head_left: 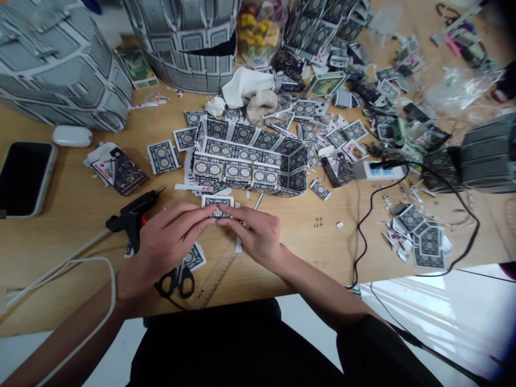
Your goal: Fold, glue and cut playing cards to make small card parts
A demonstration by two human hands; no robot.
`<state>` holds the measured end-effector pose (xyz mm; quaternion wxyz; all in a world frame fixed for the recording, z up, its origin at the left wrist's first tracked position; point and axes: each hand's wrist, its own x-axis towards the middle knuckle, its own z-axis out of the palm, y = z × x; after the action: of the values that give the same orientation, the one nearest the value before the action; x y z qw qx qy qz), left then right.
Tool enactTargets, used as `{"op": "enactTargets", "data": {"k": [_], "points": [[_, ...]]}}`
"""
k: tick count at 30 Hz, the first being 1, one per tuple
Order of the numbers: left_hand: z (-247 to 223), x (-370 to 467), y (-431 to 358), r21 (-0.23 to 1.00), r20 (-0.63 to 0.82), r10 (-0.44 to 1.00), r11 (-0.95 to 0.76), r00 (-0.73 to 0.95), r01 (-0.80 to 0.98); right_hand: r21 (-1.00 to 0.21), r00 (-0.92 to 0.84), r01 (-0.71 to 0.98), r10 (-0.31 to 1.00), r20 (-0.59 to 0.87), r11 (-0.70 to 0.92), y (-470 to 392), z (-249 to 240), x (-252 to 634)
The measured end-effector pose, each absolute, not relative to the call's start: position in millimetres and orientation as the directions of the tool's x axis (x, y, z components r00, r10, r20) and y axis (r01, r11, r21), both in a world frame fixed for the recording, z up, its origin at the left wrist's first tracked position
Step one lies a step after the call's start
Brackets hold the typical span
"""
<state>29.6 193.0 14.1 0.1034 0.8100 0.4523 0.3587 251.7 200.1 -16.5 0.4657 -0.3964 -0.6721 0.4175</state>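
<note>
Both hands, left (167,236) & right (258,234), fingertips pinching a small card piece (217,206) on desk; glue gun (135,212) lies close by, burn risk if knocked

Wooden table (306,252), littered with cut playing cards (423,236). Phone (24,177) far left, glue gun (133,215) and scissors (177,279) near, card box (250,161) centre.

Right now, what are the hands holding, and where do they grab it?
Both hands, left hand and right hand, pinch a small playing card piece by its near edge.
</note>
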Motion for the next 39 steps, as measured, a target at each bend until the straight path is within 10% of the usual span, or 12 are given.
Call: {"op": "enactTargets", "data": {"k": [10,39], "points": [[12.4,30.8,194.3,0.422,0.523,0.773,-0.602,0.36,0.678,-0.81,-0.258,0.227,0.835,0.486,0.541,203.7,-18.9,250.2],[6.5,28.2,197.6,0.466,0.476,0.794,-0.593,0.379,0.657,-0.819,-0.24,0.285,0.864,0.442,0.498,202.7,-14.6,247.8]]}}
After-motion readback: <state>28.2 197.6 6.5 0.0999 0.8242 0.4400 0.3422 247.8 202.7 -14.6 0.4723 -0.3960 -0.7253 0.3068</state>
